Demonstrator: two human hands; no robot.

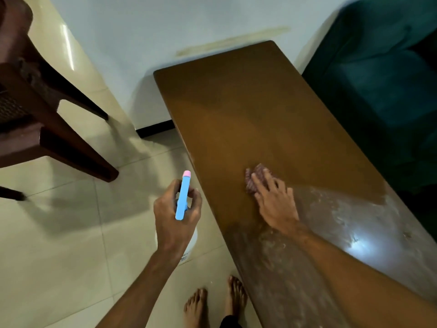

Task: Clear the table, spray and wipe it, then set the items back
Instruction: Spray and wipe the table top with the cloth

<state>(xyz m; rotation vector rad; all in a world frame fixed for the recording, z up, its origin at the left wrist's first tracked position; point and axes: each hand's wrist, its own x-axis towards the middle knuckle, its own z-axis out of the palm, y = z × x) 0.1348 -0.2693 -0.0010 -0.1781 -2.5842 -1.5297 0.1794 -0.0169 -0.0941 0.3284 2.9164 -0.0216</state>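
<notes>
a pink cloth [254,178] is pressed flat on the table [248,110] by the right hand [275,202]; a spray bottle [182,197] is gripped by the left hand [176,214].

Person seen from above: left hand [176,216] and right hand [275,204], with both forearms bare as far as the frame edge at 6 and 5 o'clock. Two bare feet [196,308] at 6 o'clock. A sliver of dark clothing [228,323] shows beside them.

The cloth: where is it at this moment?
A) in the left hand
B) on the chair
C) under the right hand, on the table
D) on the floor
C: the right hand presses the cloth onto the table, while the left hand holds the spray bottle.
</notes>
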